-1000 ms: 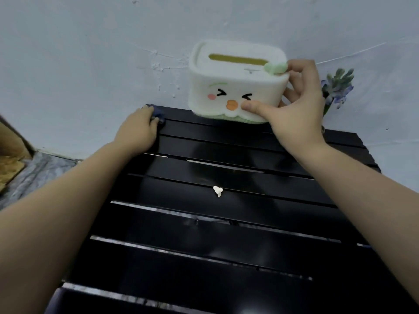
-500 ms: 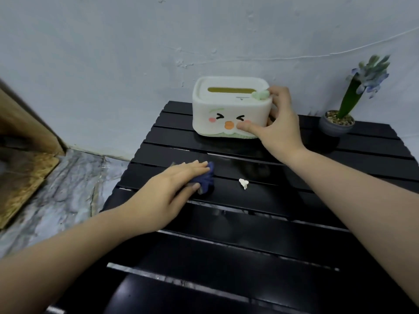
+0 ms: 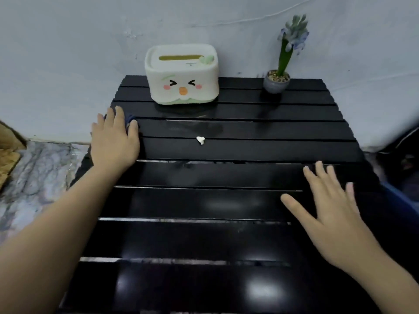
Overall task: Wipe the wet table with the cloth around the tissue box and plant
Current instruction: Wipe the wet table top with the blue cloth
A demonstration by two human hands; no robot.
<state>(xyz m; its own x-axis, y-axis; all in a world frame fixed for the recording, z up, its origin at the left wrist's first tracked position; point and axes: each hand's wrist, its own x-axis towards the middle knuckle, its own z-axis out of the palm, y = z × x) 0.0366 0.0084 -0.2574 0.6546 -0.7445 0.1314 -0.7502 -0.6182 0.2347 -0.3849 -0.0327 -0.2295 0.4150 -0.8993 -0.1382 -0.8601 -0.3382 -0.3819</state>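
Observation:
The black slatted table [image 3: 226,200] fills the view, its surface glossy. A white tissue box [image 3: 182,73] with a cartoon face stands at the back, left of centre. A small potted plant [image 3: 277,80] with a purple flower stands at the back right. My left hand [image 3: 114,141] presses flat on a dark blue cloth [image 3: 129,118] at the table's left edge; only a bit of the cloth shows past my fingers. My right hand [image 3: 333,211] hovers over the right side, fingers spread, holding nothing.
A small white scrap [image 3: 200,140] lies on a slat in front of the tissue box. A pale wall runs behind the table. Marbled floor [image 3: 34,177] lies to the left, and dark items sit past the right edge.
My right hand let go of the tissue box and drew back to the near right. My left hand slid the cloth from the middle to the left edge.

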